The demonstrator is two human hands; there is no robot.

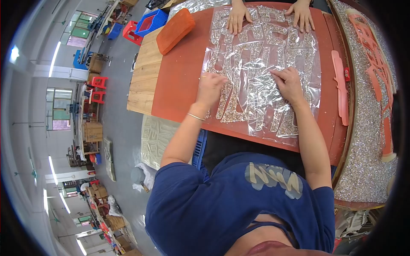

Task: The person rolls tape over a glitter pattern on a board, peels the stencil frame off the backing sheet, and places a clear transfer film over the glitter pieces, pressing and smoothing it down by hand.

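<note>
Because the clear film (260,77) with its glittery pieces (232,109) spreads wide on the red counter (179,81), it likely needs steadying: a co-worker's hands (238,19) lie flat on the far end, while your left hand (210,88) and right hand (290,84) curl nearer you, whether gripping I cannot tell.

Brightly lit, tube lights (55,59), glare on clear film (260,77), fisheye distortion, black corners

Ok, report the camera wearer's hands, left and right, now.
Left hand: partly closed at the clear plastic film; grip cannot be told.
Right hand: partly closed over the film; grip cannot be told.
</note>
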